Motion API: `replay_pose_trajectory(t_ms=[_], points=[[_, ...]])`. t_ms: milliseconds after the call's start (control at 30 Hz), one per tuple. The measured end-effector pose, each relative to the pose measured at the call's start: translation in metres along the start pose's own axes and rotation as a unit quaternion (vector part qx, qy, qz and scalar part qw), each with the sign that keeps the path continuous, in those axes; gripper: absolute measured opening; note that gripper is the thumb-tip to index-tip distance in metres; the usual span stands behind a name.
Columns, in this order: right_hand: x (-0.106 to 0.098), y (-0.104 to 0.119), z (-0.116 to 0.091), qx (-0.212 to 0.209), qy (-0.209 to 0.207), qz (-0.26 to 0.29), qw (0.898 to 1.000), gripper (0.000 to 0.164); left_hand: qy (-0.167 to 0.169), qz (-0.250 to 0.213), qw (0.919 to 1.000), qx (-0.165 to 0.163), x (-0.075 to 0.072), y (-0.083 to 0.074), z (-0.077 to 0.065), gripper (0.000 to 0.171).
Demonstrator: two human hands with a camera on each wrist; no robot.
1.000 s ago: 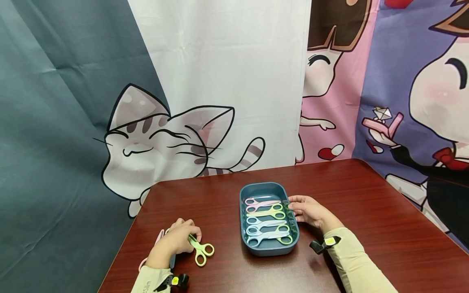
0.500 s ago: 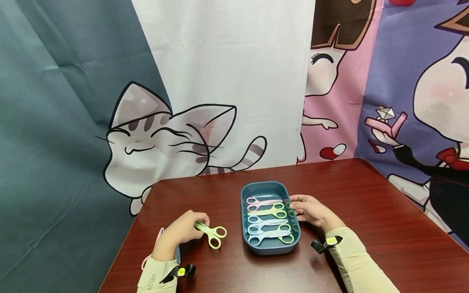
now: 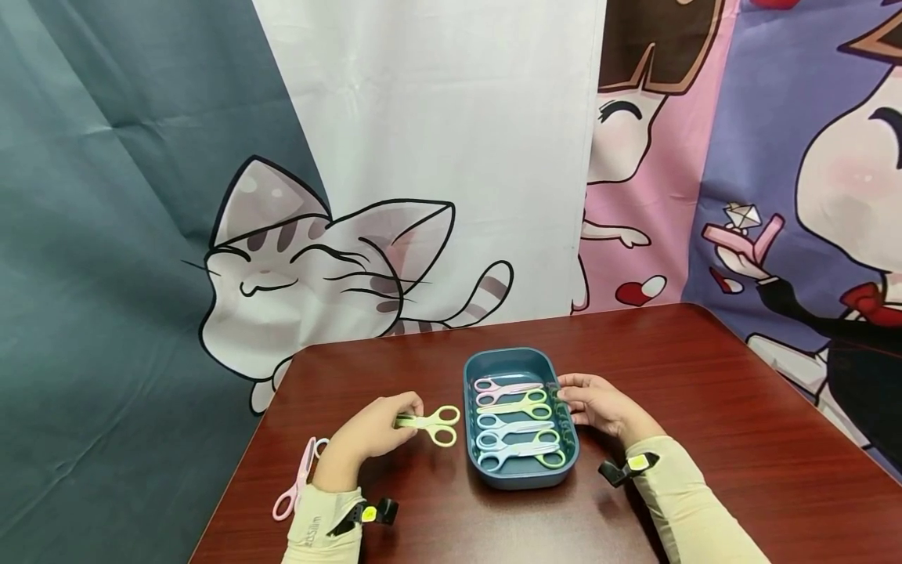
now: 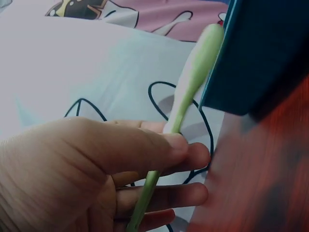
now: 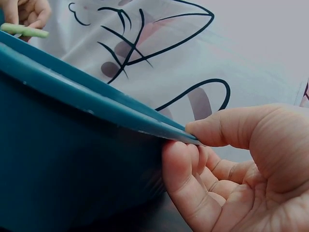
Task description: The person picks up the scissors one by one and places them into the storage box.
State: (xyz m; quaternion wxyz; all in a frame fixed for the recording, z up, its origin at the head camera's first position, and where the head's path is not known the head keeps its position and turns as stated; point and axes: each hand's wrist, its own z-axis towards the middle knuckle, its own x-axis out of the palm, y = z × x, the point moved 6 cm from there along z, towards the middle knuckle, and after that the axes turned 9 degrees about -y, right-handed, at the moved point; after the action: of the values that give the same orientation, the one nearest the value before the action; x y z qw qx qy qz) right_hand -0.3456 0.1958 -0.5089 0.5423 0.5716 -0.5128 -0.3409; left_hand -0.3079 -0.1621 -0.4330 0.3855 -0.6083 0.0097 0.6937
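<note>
My left hand (image 3: 380, 429) pinches a pair of green scissors (image 3: 438, 425) by the blade end, between thumb and fingers. The scissors' handle loops point right, just short of the blue bin (image 3: 521, 482). In the left wrist view the green scissors (image 4: 195, 72) appear edge-on, overlapping the bin's side. Thumb and fingers of my right hand (image 3: 595, 407) grip the bin's right rim; the right wrist view shows the thumb on top of the rim (image 5: 145, 123) and fingers beneath. Inside the bin lie several scissors in a column: pink (image 3: 506, 390), green (image 3: 517, 406) and light blue (image 3: 514, 428) ones.
Pink scissors (image 3: 299, 482) lie on the brown table (image 3: 423, 525) left of my left forearm. A light blue loop (image 3: 321, 446) shows beside them, partly hidden by the wrist. A cartoon-printed curtain (image 3: 423, 157) hangs along the table's far edge.
My left hand has carried the green scissors right and farther from me, up close to the bin, uncovering more of the pink scissors. My right hand stays on the rim.
</note>
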Motion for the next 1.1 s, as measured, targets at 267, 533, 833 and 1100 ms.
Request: replay_pose_trajectory(t_ms=[267,533,833,1100], points=[[-0.001,0.000,0.001,-0.001,0.003,0.004,1.000,0.037,-0.013,0.004,0.9998,-0.013,0.003,-0.018,0.013,0.022],[-0.001,-0.001,0.001,0.001,0.002,0.006,1.000,0.038,-0.038,0.013,0.9992,0.007,0.014,-0.040,0.029,0.021],[-0.002,-0.002,0.003,0.001,0.004,0.003,1.000,0.038,-0.036,0.025,0.9987,0.027,0.029,-0.060,0.044,0.021],[-0.001,-0.002,0.002,-0.001,0.003,-0.001,1.000,0.038,-0.034,0.065,0.9973,0.011,0.042,-0.080,0.053,0.019]])
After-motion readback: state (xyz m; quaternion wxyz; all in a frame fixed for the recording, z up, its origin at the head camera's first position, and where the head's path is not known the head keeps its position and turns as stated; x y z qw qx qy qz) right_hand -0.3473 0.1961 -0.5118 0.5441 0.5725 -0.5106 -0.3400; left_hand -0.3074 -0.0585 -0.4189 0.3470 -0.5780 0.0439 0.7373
